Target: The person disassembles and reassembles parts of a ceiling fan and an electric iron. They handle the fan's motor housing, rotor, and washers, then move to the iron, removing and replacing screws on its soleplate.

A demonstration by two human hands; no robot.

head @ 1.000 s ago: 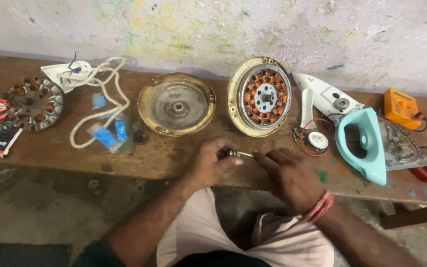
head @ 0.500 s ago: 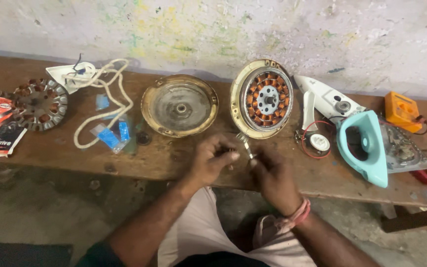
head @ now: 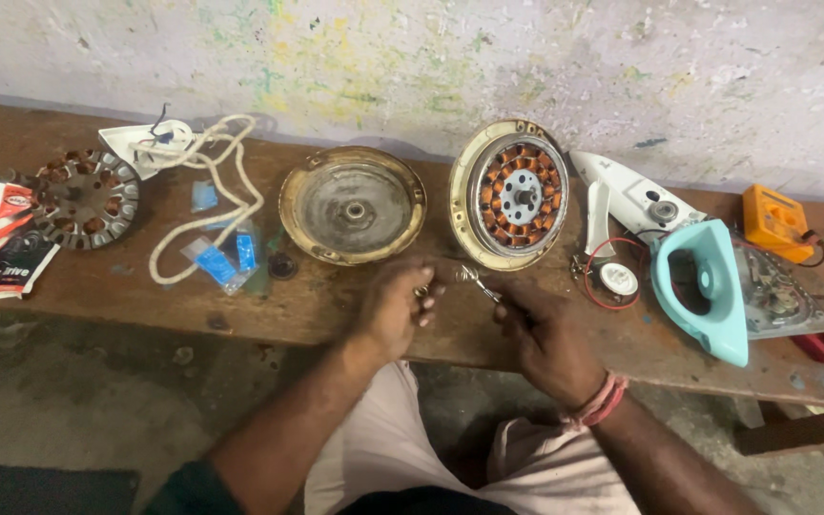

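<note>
Small metal pieces [head: 474,279], thin and shiny, sit between the person's two hands just above the near edge of the wooden bench [head: 240,305], in front of the two fan motor halves. They are too small and blurred to say exactly what they are; they look like a slim rod or screw-like part and a little ring or nut. The left hand [head: 395,310] is curled nearly closed, its fingertips pinching one small piece at the right side of the hand. The right hand [head: 545,336] is likewise curled, thumb and forefinger nipping the near end of the slim piece, which slants up and to the left. Such parts are likely light, stiff and hard, not fragile, but smooth and easy to drop or let roll off the bench; a fingertip pinch close to the ends suits them best. Just beyond the hands lies the empty brass-coloured fan cover [head: 353,204] on the left and the cover holding the copper-wound stator [head: 510,194], tilted up, on the right. Farther right are a turquoise iron shell [head: 700,291] and an orange meter [head: 774,221]; far left lie another stator [head: 83,198] and a white cord [head: 204,210].
</note>
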